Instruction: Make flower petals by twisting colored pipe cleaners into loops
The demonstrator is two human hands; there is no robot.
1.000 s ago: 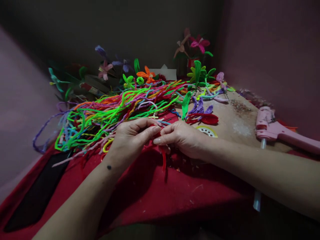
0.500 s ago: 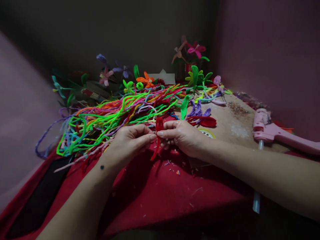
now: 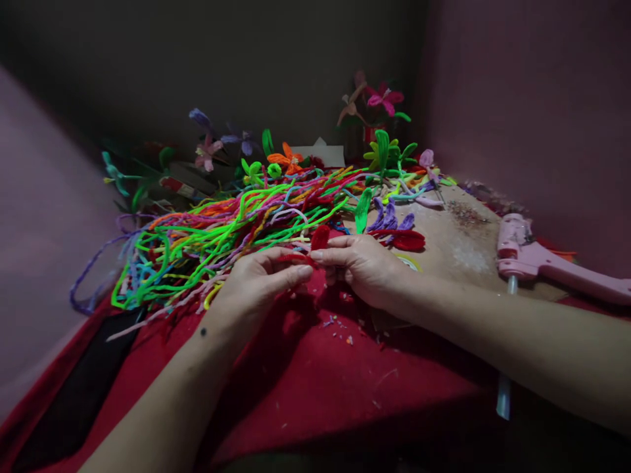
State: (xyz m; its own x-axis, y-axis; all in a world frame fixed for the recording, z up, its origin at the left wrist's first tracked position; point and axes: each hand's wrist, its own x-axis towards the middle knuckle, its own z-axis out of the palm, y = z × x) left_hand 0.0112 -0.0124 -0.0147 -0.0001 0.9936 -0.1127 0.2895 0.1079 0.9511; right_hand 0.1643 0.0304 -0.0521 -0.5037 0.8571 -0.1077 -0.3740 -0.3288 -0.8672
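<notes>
From my feed, biggest first: red cloth covers the near half of the table, bare brown tabletop shows at 2 o'clock of the hands. I read the cloth as a work mat, since fluff scraps are scattered on it just below the hands.

Pile of loose pipe cleaners, mostly neon green with orange, purple and blue mixed in, fans from 9 to 12 o'clock of the hands. Near edge lies just beside the left knuckles, probably kept that close as stock.

Pink glue gun lies on its side at 3 o'clock, well apart from both hands.

Finished pipe-cleaner flowers stand against the back wall at 12 to 1 o'clock. Purple and red petal pieces lie flat just beyond the right hand, at 1 o'clock.

Left hand: forearm enters from 7 o'clock, fingers curled, thumb and forefinger pinched on the red pipe cleaner.

Right hand: forearm enters from 4 o'clock, palm down, fingertips pinched on the same piece from the other side.

The red piece sits between the two pinches, lifted just above the cloth, a small folded loop poking up at 12 o'clock. Two opposing pinches look suited to bending or twisting it. Lower end hidden against the red cloth, can't tell its length.
</notes>
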